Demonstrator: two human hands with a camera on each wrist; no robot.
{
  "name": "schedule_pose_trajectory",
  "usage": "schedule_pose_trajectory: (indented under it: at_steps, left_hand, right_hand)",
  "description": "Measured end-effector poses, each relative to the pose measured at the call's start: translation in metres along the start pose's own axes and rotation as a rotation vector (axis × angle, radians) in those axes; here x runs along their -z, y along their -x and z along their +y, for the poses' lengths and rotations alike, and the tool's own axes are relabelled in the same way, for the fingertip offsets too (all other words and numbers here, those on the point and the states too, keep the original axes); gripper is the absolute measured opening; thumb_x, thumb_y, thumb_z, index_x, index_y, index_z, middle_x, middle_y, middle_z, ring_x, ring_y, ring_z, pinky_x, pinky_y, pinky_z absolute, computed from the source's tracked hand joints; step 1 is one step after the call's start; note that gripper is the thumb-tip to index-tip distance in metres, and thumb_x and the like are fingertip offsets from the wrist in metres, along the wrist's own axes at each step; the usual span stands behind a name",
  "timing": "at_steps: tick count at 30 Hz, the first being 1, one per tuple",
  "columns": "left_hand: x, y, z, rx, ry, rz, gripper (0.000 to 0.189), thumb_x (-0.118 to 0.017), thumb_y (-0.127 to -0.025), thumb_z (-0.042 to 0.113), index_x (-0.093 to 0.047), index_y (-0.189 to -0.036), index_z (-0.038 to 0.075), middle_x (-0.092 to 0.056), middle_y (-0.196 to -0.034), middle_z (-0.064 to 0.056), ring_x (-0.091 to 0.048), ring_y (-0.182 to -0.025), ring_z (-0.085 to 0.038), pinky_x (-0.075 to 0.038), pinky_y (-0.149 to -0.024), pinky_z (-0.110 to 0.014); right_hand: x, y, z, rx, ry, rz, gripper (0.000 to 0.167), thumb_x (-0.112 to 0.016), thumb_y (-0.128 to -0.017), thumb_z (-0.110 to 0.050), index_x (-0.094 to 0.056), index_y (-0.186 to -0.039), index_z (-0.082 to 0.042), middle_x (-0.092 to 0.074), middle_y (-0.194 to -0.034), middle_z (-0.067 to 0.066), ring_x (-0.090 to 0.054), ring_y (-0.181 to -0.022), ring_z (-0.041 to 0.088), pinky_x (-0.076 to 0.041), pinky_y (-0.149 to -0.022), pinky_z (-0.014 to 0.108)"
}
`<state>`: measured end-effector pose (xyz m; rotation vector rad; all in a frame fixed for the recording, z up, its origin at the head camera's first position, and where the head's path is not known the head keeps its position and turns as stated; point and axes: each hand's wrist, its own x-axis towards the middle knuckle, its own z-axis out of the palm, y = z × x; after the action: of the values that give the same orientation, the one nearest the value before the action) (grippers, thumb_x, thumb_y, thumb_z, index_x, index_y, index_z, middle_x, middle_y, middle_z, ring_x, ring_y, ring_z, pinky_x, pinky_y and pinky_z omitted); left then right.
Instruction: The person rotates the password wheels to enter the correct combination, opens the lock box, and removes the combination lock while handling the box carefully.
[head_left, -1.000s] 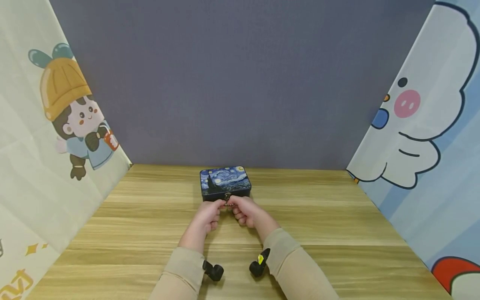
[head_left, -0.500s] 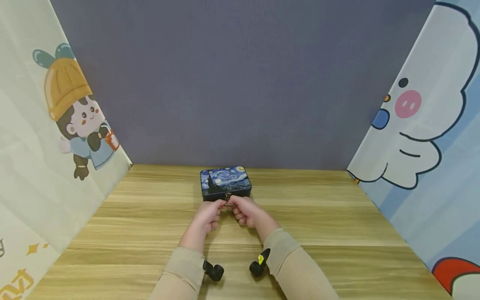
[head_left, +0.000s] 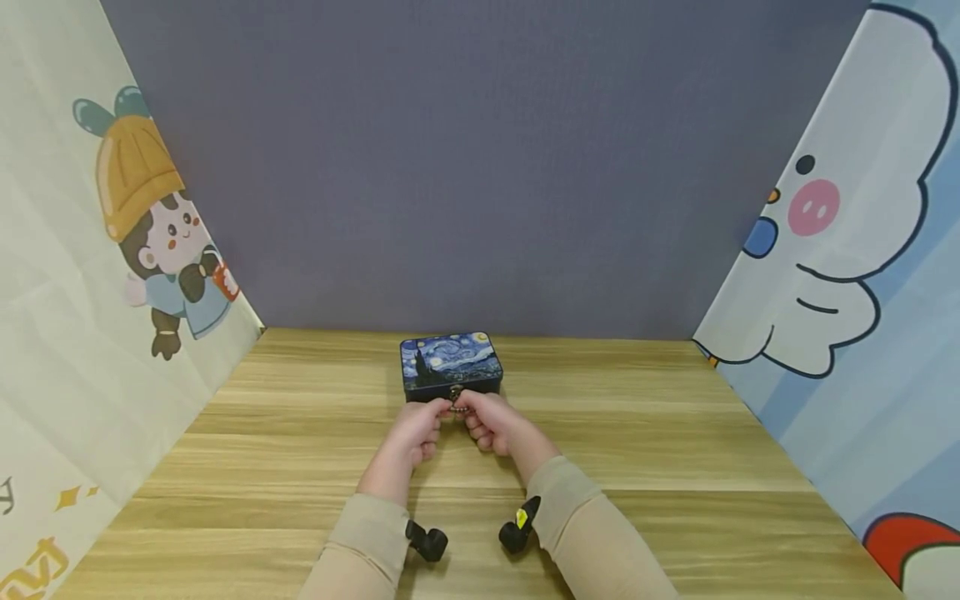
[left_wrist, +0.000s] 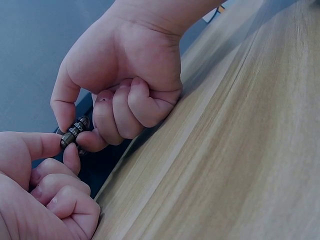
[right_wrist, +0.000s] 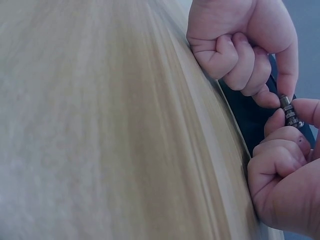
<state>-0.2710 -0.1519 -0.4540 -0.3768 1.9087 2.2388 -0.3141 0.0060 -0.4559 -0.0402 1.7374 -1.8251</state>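
Observation:
A small dark bronze combination padlock (left_wrist: 75, 131) with numbered rings hangs at the clasp (head_left: 455, 392) of a dark box (head_left: 450, 362) with a starry night picture on its lid. The left hand (head_left: 416, 429) pinches one end of the padlock between thumb and index finger. At the ringed part, the right hand (head_left: 491, 421) pinches it with thumb and index finger as well. The other fingers of both hands are curled into the palms. In the right wrist view, the padlock (right_wrist: 290, 114) sits between the two sets of fingertips, and the box's front is partly hidden behind the hands.
The box stands towards the back of a wood-grain table (head_left: 637, 433), near a grey upright panel (head_left: 480, 167). Printed cartoon cloths flank the table on the left (head_left: 45, 250) and right (head_left: 885, 333). Black camera mounts (head_left: 429, 543) sit at both wrists.
Both hands keep their hold on the padlock and the box stays where it is. The left cartoon cloth has shifted slightly to the right.

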Motion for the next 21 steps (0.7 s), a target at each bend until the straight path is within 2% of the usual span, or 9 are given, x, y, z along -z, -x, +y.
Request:
schedule_pose_trajectory:
  at_steps: [10, 21]
  left_hand:
    - [0.0002, -0.0004, 0.0004, 0.002, -0.009, 0.004, 0.023, -0.062, -0.096, 0.021, -0.059, -0.089, -0.001, -0.029, -0.055, 0.007, -0.019, -0.044, -0.006, -0.019, -0.040, -0.022]
    - [0.0014, -0.0010, -0.0009, 0.000, -0.015, 0.004, 0.026, -0.062, -0.097, 0.022, -0.061, -0.096, -0.005, -0.029, -0.055, 0.008, -0.018, -0.044, -0.006, -0.019, -0.040, -0.022]
  right_hand:
    - [0.0007, 0.0002, -0.0010, -0.003, -0.001, -0.004, 0.022, -0.064, -0.081, -0.026, -0.052, -0.077, -0.008, -0.028, -0.055, -0.008, -0.018, -0.044, 0.006, -0.015, -0.039, 0.021]
    - [0.0083, 0.0011, -0.0017, -0.012, -0.003, -0.028, 0.028, -0.063, -0.085, -0.030, -0.059, -0.089, -0.002, -0.027, -0.055, -0.009, -0.019, -0.042, 0.004, -0.015, -0.039, 0.021]
